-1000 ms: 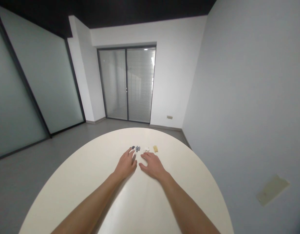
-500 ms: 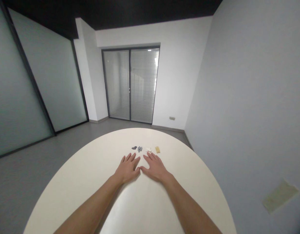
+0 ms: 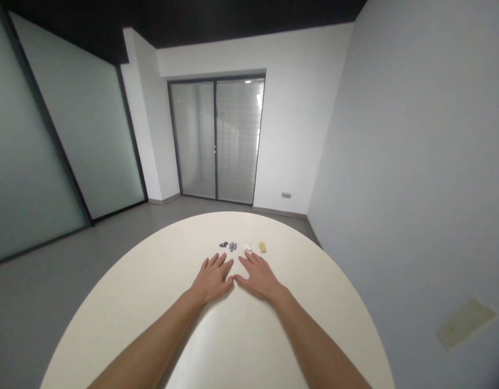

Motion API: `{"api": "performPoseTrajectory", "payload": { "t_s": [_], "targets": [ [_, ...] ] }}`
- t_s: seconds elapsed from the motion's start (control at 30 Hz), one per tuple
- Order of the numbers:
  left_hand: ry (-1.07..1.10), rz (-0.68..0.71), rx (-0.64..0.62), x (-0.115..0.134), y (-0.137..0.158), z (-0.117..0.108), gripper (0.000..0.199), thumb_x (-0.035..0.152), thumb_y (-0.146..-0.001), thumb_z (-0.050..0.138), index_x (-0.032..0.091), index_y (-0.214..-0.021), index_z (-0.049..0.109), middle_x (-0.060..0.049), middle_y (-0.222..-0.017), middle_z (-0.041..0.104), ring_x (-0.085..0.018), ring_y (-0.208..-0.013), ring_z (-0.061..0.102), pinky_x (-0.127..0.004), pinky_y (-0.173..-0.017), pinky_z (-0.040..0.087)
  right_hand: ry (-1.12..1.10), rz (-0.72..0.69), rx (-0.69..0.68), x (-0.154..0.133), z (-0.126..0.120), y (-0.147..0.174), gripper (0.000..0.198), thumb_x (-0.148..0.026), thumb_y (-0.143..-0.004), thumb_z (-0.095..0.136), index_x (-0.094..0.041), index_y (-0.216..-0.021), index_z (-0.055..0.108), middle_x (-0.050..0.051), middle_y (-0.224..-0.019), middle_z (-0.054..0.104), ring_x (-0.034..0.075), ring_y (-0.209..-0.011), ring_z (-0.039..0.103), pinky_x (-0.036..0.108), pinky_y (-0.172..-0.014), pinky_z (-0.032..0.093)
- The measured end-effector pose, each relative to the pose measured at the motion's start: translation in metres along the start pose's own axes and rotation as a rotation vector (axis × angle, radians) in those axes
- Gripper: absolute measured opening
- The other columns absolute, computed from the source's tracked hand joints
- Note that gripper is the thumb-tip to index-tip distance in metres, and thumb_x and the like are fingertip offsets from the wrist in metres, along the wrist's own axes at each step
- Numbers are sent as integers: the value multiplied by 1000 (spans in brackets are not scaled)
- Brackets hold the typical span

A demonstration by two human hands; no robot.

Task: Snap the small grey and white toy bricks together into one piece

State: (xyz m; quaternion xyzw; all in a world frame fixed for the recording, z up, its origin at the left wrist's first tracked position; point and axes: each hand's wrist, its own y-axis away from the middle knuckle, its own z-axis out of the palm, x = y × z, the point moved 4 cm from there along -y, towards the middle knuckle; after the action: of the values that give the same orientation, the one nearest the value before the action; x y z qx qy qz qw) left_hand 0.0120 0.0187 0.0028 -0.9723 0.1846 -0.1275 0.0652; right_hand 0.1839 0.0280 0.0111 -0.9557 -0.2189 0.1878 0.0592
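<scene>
My left hand [image 3: 212, 280] lies palm down on the pale round table [image 3: 123, 308], fingers spread and holding nothing. Beside it, my right hand [image 3: 257, 275] rests flat in the same way, and the two thumb tips nearly meet. Just beyond the fingertips runs a row of small piles of pieces. Dark pieces [image 3: 223, 245] and grey pieces [image 3: 233, 246] lie in front of my left hand. White pieces [image 3: 247, 247] sit right at the fingertips of my right hand, partly covered by them. Farther right are yellow pieces [image 3: 262, 247]. All are too small to name exactly.
A grey wall [image 3: 415, 162] with a strip of tape [image 3: 466, 323] stands close on the right. Frosted glass panels [image 3: 75, 119] are on the left. Behind the table is a glazed door [image 3: 237, 146] with blinds, and a wall socket [image 3: 286, 195] sits low beside it.
</scene>
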Motion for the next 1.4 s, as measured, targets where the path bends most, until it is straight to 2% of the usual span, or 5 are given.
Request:
{"api": "performPoseTrajectory", "payload": {
  "t_s": [0.4, 0.7, 1.4],
  "targets": [
    [-47, -2, -55, 6, 2, -7, 61, 46, -90, 43, 27, -148, 41, -10, -160, 29, -34, -148, 23, -57, -118, 21, 18, 13, -34, 1, -1, 0, 73, -63, -90, 49, -20, -148, 42, 11, -159, 28, 31, -147, 22, 45, -119, 16],
    [-62, 2, -46, 6, 2, -6, 61, 46, -90, 41, 27, -148, 41, -10, -160, 31, -33, -148, 24, -56, -118, 21, 33, 3, 0, -1, -3, 0, 61, -55, -94, 46, -21, -145, 47, 11, -157, 34, 29, -145, 27, 44, -118, 19],
    [-64, -4, -34, 4, 2, -3, 60, 47, -91, 40, 29, -149, 40, -8, -160, 30, -32, -148, 24, -55, -118, 21, 39, -14, 36, 0, -1, 0, 60, -53, -93, 49, -20, -143, 49, 12, -155, 37, 30, -144, 30, 45, -118, 22]
  ]
}}
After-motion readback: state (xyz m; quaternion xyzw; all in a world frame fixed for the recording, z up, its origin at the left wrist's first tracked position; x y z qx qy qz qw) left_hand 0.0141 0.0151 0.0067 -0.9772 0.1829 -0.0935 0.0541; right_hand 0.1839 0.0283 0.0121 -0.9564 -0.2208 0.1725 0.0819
